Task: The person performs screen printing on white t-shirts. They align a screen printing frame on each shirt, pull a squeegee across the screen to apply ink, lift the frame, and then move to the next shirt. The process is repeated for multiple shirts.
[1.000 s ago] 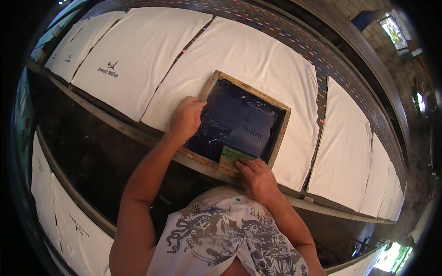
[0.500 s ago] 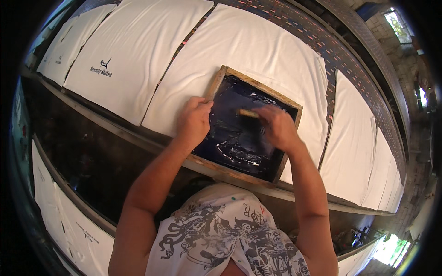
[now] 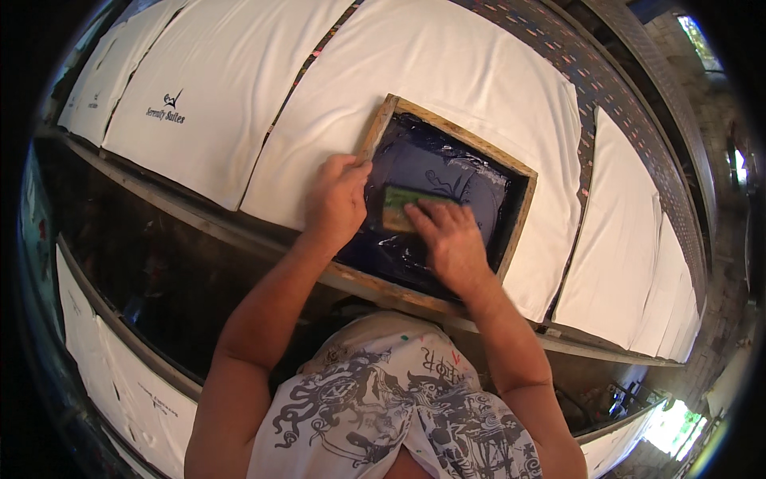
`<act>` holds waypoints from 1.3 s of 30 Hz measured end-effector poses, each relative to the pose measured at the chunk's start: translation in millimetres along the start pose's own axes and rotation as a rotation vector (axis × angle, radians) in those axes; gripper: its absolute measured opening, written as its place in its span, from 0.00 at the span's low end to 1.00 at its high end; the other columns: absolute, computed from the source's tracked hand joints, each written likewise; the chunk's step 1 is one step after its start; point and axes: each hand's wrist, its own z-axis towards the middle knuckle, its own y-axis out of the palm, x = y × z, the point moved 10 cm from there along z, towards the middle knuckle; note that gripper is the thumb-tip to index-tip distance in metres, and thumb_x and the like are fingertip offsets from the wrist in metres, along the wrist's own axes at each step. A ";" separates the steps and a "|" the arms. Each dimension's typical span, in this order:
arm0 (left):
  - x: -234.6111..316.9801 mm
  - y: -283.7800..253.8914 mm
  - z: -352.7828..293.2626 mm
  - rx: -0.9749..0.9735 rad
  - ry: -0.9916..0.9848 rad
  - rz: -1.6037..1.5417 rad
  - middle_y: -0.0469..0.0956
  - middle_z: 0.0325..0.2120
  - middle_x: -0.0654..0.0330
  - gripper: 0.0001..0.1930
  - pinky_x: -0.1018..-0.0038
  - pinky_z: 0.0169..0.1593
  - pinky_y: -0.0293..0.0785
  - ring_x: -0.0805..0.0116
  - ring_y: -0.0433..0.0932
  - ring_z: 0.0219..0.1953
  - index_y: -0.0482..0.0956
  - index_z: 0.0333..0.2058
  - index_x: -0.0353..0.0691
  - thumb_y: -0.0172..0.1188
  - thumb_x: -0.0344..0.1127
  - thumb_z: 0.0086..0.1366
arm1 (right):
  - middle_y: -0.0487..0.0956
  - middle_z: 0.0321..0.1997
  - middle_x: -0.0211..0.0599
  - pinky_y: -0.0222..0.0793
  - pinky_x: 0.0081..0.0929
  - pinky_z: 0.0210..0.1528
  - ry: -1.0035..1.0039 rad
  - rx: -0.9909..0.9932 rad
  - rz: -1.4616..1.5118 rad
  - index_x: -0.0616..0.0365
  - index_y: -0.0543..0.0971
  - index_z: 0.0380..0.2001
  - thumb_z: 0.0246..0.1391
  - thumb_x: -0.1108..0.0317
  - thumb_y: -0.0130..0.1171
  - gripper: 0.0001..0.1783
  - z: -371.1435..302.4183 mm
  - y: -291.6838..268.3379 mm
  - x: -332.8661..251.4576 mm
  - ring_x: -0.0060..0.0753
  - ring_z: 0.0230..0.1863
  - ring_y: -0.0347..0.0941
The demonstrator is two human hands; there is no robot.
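A wooden-framed printing screen (image 3: 471, 133) lies on a white cloth (image 3: 447, 56), with dark blue ink (image 3: 383, 267) smeared and pooled inside it. My left hand (image 3: 339, 199) is closed on the frame's left side. Inside the frame, my right hand (image 3: 455, 243) grips a squeegee (image 3: 396, 214) with a yellowish-green face, pressed low against the mesh. A dark curling design (image 3: 447, 182) shows on the mesh just beyond the squeegee. My right fingers lie over the squeegee's upper part and hide some of it.
To the left, another white cloth (image 3: 215, 72) bears a small dark print. More white cloths (image 3: 614, 247) lie along the long speckled table (image 3: 527, 40) to the right. A second table with white cloths (image 3: 120, 375) stands at the lower left, across a dark gap.
My right hand has turned and moved toward me and slightly left with the squeegee, uncovering the dark design on the mesh. My left hand stays on the frame.
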 end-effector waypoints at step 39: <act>-5.5 1.6 0.3 -0.015 -0.045 0.063 0.86 0.51 0.51 0.16 0.57 0.57 0.85 0.47 0.87 0.53 0.94 0.55 0.41 0.68 0.23 0.72 | 0.89 0.61 0.39 0.81 0.45 0.69 -0.407 -0.345 0.223 0.49 0.92 0.59 0.40 0.80 0.72 0.36 25.8 -24.9 85.2 0.51 0.64 0.84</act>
